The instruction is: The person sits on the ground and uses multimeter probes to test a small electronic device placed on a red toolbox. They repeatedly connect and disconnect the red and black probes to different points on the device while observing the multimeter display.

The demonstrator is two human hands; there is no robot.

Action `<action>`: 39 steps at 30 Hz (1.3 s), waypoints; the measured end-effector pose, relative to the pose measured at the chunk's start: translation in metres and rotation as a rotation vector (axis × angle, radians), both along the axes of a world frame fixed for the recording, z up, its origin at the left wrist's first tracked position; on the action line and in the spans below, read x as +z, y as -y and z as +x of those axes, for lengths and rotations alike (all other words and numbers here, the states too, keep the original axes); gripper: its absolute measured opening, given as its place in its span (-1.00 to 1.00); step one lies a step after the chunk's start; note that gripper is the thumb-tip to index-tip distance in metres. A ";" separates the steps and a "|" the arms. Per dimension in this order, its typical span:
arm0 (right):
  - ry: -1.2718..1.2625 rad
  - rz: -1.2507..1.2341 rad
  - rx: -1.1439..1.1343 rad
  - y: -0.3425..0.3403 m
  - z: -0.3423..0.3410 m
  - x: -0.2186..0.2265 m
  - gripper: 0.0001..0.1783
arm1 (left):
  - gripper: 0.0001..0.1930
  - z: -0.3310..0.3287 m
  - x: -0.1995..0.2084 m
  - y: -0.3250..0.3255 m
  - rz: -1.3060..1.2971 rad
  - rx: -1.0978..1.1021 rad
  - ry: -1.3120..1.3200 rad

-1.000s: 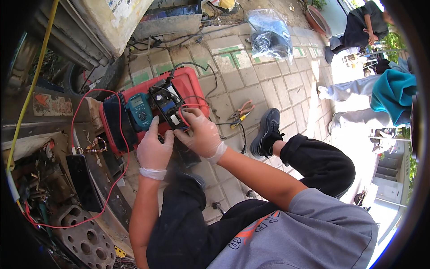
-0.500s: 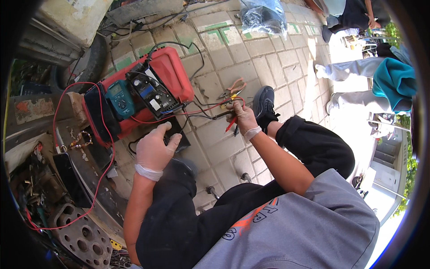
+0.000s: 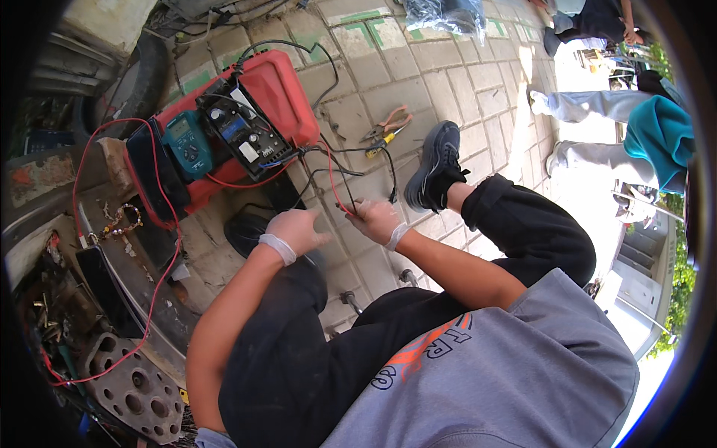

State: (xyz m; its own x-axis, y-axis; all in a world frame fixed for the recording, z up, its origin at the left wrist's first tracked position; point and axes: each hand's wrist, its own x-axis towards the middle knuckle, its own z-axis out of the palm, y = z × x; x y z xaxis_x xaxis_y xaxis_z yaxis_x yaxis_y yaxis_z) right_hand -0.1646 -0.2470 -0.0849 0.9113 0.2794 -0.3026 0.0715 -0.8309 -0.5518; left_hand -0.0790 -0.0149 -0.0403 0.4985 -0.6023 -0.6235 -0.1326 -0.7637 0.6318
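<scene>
Gloved in thin whitish material, my right hand [image 3: 376, 222] is closed around test probes, a red one [image 3: 343, 209] and a dark one, over the paving. My left hand [image 3: 293, 233], gloved likewise, hovers just to its left, above my knee. Its thumb and a finger stand apart, with nothing visible between them; the other fingers are partly hidden. Beyond the hands, a teal multimeter [image 3: 188, 145] lies on a red toolbox [image 3: 278, 86], beside an opened black electronic unit [image 3: 243, 131] with exposed components. Red and black leads run from there toward my right hand.
Pliers [image 3: 388, 123] and a yellow screwdriver [image 3: 382, 145] lie on the paving [image 3: 441, 89] near my shoe [image 3: 435, 168]. At left are a phone [image 3: 104, 280], a beaded bracelet [image 3: 123, 220] and a holed metal part [image 3: 134, 388]. Other people stand at right.
My right hand has come down and left with the probes, away from the screwdriver. My left hand has moved right, toward it, its fingers more bent. The view has shifted slightly.
</scene>
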 end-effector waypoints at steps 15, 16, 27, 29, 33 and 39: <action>-0.011 -0.133 -0.114 0.031 0.011 0.038 -0.55 | -0.64 -0.016 -0.017 0.008 -0.090 0.315 -0.088; -0.174 -0.136 -0.218 0.040 0.011 0.034 -0.50 | -0.63 -0.014 -0.009 0.005 -0.108 0.350 -0.134; -0.253 0.224 -0.553 0.036 -0.019 -0.026 -0.68 | -0.66 -0.037 -0.060 0.058 -0.156 0.772 -0.067; -0.235 0.207 -0.512 0.038 -0.024 -0.037 -0.69 | -0.65 -0.054 -0.086 0.067 -0.100 0.896 -0.042; -0.230 0.224 -0.501 0.040 -0.037 -0.058 -0.71 | -0.63 -0.080 -0.119 0.078 -0.001 0.998 0.008; -0.154 0.176 -0.503 0.034 -0.035 -0.063 -0.73 | -0.64 -0.092 -0.118 0.089 0.122 1.101 -0.053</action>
